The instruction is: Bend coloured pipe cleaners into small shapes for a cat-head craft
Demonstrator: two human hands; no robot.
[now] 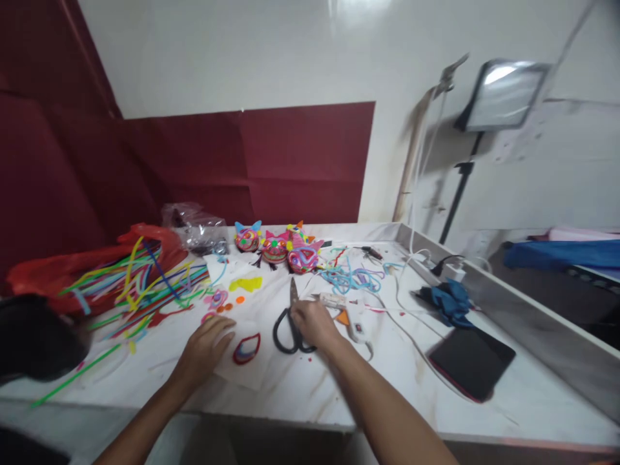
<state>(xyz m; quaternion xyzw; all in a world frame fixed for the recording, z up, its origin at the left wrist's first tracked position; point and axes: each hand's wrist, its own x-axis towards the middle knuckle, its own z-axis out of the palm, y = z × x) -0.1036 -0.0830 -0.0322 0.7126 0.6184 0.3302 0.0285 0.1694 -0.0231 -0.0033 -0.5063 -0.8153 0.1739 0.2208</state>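
My left hand (207,345) rests with its fingers stretched out on the edge of a white paper sheet (247,374). On that sheet, just right of the fingers, lies a small teardrop-shaped loop (246,349) with a red rim and bluish strands inside. Black-handled scissors (284,332) lie flat, blades pointing away from me. My right hand (314,323) has its fingers closed on them near the pivot, covering part of one handle. Right beside this hand is a white glue gun (357,323) with an orange trigger.
Colourful pipe cleaners (145,278) spill from a red plastic bag (43,265) at left. Several decorated animal-faced ornaments (275,248) stand at the back. Light blue cord (346,279), a white cable (411,339) and a black tablet-like object (472,361) lie to the right.
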